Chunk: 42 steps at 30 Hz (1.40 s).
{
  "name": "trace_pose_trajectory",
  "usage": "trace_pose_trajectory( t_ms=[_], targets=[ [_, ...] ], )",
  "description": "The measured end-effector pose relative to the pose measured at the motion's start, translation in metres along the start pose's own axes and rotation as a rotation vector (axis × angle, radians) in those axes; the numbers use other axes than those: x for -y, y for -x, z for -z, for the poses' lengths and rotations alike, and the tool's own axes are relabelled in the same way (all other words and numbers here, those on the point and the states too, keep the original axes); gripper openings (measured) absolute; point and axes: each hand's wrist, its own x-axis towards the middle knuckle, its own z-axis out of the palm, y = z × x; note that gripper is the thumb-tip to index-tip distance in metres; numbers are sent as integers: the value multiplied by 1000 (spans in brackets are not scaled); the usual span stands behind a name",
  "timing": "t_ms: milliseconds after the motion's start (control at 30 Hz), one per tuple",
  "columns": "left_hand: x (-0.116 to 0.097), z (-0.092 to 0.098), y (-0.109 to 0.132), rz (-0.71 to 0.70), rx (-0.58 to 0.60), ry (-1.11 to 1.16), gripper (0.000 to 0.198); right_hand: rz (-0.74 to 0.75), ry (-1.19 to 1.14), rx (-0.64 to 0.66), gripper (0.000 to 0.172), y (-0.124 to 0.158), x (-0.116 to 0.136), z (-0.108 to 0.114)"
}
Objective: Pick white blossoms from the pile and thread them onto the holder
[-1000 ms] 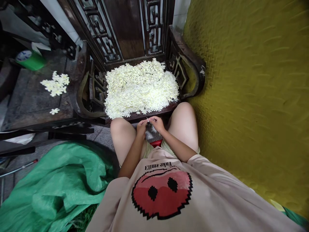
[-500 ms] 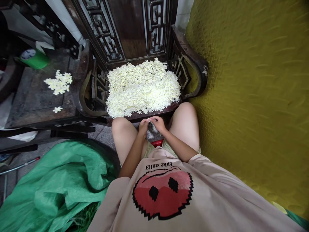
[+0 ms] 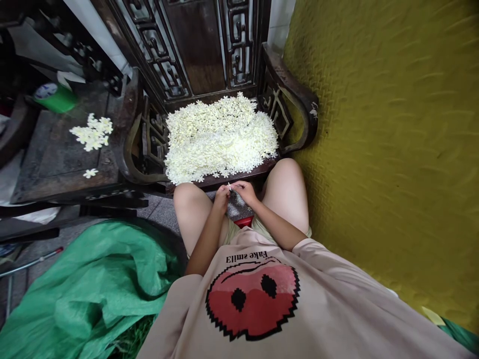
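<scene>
clear air above flower heap (image 3: 220,139), curved armrests (image 3: 301,92) flanking both sides

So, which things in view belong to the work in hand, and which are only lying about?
Likely in the work:
left hand and right hand
small white thing at their fingertips
flower heap on the chair

Seemingly lying about:
green roll on the side table
green sheet

You hold one small white piece (image 3: 229,187) where your left hand (image 3: 221,197) and your right hand (image 3: 244,191) meet; it looks thin, points roughly away from you, and is too small for telling its exact form
</scene>
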Motion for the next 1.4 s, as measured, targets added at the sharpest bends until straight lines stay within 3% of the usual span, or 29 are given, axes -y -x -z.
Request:
trace_pose_trajectory(
  t_ms=[200,467,600,767,1033,1167,1400],
  targets=[
    [-5,-3,4,23,11,-4,37,-13,-34,24,30,0,-2,2],
    [-7,0,5,-12,35,-61,40,-154,-209,96,35,2,-5,0],
    [-4,-1,5,-46,-37,-136,37,-188,-198,69,34,3,-5,2],
    [-6,-4,8,-188,-151,-231,29,-251,-228,66,33,1,-5,6],
    [-1,-5,6,-271,-171,-227,33,-312,-264,66,32,-2,-2,8],
    [0,-3,6,-323,-210,-275,30,-266,-284,80,31,-2,-1,5],
    [-6,0,13,-349,-97,-353,25,-215,-295,133,31,-1,-4,7]
  ],
)
